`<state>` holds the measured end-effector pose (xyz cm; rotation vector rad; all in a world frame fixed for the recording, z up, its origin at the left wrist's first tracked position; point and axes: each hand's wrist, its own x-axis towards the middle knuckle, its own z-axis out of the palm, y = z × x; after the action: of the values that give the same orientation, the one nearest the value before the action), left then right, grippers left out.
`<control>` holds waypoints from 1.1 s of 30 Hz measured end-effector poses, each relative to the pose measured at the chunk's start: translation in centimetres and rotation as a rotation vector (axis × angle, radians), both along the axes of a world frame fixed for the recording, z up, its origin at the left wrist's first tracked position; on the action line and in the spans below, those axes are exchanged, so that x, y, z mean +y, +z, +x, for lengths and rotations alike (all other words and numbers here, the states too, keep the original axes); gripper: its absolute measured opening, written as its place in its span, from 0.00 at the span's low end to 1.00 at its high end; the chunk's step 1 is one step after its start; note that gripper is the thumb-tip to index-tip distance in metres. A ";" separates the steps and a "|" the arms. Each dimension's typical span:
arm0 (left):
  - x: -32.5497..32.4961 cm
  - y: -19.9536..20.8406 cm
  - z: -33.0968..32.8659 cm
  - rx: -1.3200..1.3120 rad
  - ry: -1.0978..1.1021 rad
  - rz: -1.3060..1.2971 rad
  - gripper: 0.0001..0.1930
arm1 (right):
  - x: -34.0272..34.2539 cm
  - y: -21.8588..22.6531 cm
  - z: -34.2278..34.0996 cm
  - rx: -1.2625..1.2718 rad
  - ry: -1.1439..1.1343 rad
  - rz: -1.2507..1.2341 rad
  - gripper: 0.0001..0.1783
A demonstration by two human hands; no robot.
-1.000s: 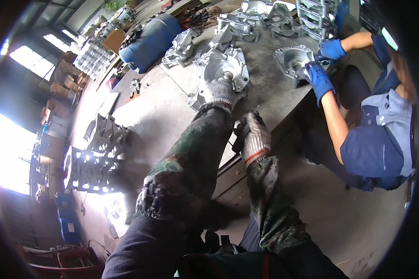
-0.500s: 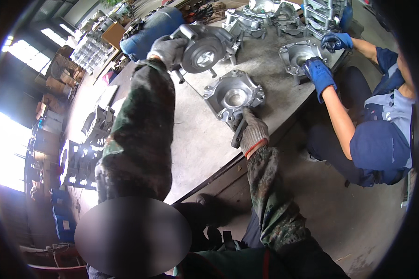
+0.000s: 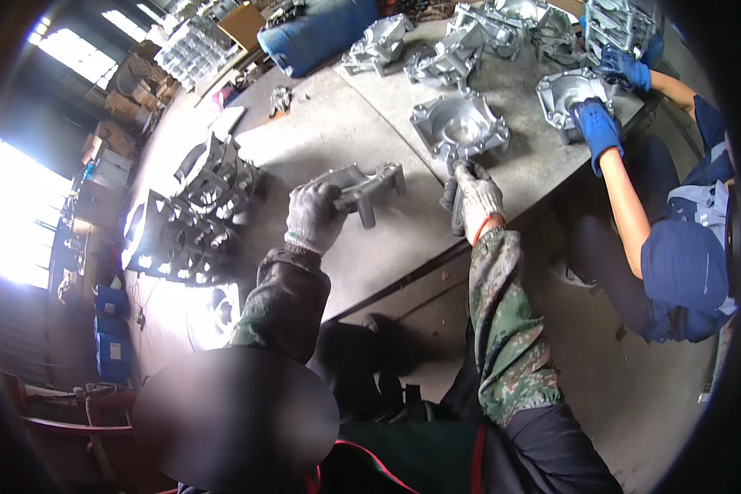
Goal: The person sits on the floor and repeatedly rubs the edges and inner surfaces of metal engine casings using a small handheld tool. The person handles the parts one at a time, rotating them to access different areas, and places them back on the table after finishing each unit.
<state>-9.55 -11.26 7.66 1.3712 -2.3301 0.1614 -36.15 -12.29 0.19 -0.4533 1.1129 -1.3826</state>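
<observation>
My left hand (image 3: 313, 216), in a grey work glove, grips one edge of a grey metal casting (image 3: 356, 188) with legs, low over the near part of the table. My right hand (image 3: 479, 199), in a knit glove with an orange cuff band, is closed around a dark bar-shaped tool (image 3: 457, 216); its exact kind is not clear. Just beyond those fingers another casting (image 3: 461, 125) lies with its round central bore facing up. Whether the tool touches it, I cannot tell.
Castings stand stacked (image 3: 193, 206) at the table's left and more (image 3: 445, 62) at the far side. To the right, a co-worker's blue-gloved hands (image 3: 598, 128) handle another casting (image 3: 570, 92). A blue drum (image 3: 321, 34) lies at the back. The table's front edge (image 3: 403, 284) runs diagonally before me.
My left hand has brought its casting down from the far side toward the near left of the table. My right hand keeps the tool beside the other casting. The view has shifted.
</observation>
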 end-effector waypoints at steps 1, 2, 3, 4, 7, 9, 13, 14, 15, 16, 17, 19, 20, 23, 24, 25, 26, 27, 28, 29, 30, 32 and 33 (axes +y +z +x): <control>1.6 -1.4 0.7 -0.079 0.002 -0.074 0.07 | 0.6 0.8 -0.3 0.134 0.075 0.020 0.14; 2.7 -2.9 1.8 -0.135 -0.035 -0.096 0.08 | 1.0 1.0 -0.6 0.271 0.156 0.043 0.14; 3.8 -4.6 2.8 -0.081 -0.047 -0.059 0.09 | 0.9 -0.3 -0.7 0.373 0.172 -0.010 0.15; 4.9 -5.8 3.6 -0.029 -0.061 -0.026 0.10 | 1.1 -0.9 -0.5 0.395 0.181 -0.035 0.16; 7.2 -7.5 6.2 -0.154 -0.014 0.005 0.13 | 1.1 -2.7 -0.7 0.597 0.297 -0.079 0.17; 7.5 -5.8 6.2 -0.228 0.004 0.201 0.25 | 0.2 -4.7 -1.3 0.705 0.312 -0.127 0.19; 8.4 -3.2 3.9 -0.068 0.053 0.471 0.38 | 2.5 -1.2 1.1 0.651 0.483 -0.023 0.19; 8.3 -3.0 2.6 -0.090 0.084 0.424 0.38 | 2.8 -0.8 1.3 0.641 0.512 0.008 0.19; 7.8 -2.4 1.3 -0.120 0.205 0.660 0.35 | 2.8 -1.6 1.5 0.686 0.488 -0.048 0.19; 7.5 -3.5 1.5 -0.135 0.159 0.711 0.30 | 2.6 -2.6 2.1 0.723 0.462 -0.109 0.19; 7.3 -4.3 1.7 -0.128 0.155 0.694 0.28 | 2.2 -3.3 2.2 0.766 0.452 -0.149 0.19; 7.4 -5.4 1.7 -0.065 0.153 0.674 0.26 | 2.1 -3.8 2.2 0.868 0.445 -0.194 0.20; 7.5 -5.3 1.4 -0.010 0.163 0.660 0.25 | 2.0 -3.8 2.2 0.912 0.441 -0.212 0.21; 7.6 -6.1 1.4 0.048 0.145 0.574 0.19 | 1.1 -4.7 2.5 1.001 0.435 -0.236 0.21; 7.6 -6.5 1.8 0.074 0.123 0.532 0.17 | 0.8 -5.0 2.6 1.022 0.434 -0.242 0.22; 8.0 -6.9 2.9 0.108 0.082 0.486 0.17 | 2.3 -2.2 3.5 1.026 0.483 -0.162 0.19; 7.4 -5.7 2.8 -0.030 0.081 0.611 0.17 | 2.2 -1.4 3.1 1.094 0.470 -0.171 0.18; 7.1 -6.2 4.3 -0.160 0.107 0.553 0.19 | 2.2 -1.4 3.5 1.143 0.477 -0.184 0.17; 6.4 -7.0 5.0 -0.275 0.103 0.487 0.21 | 2.1 -1.4 3.0 1.214 0.464 -0.182 0.17; 7.5 -6.2 4.9 -0.282 0.125 0.262 0.21 | 1.9 -1.3 2.9 1.277 0.436 -0.171 0.16; 7.4 -5.5 4.8 -0.324 0.141 0.349 0.29 | 1.9 -0.9 2.7 1.357 0.480 -0.118 0.17; 8.7 -4.9 3.8 -0.270 0.148 0.326 0.38 | 1.8 -1.6 3.4 1.303 0.531 -0.153 0.20; 8.2 -5.2 3.8 -0.199 0.112 0.377 0.42 | 1.9 -1.8 3.9 1.273 0.526 -0.172 0.20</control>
<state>-5.74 -3.07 2.43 1.7365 -2.5399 -0.1224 -32.26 -10.38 -1.62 -1.7573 1.6672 -0.6205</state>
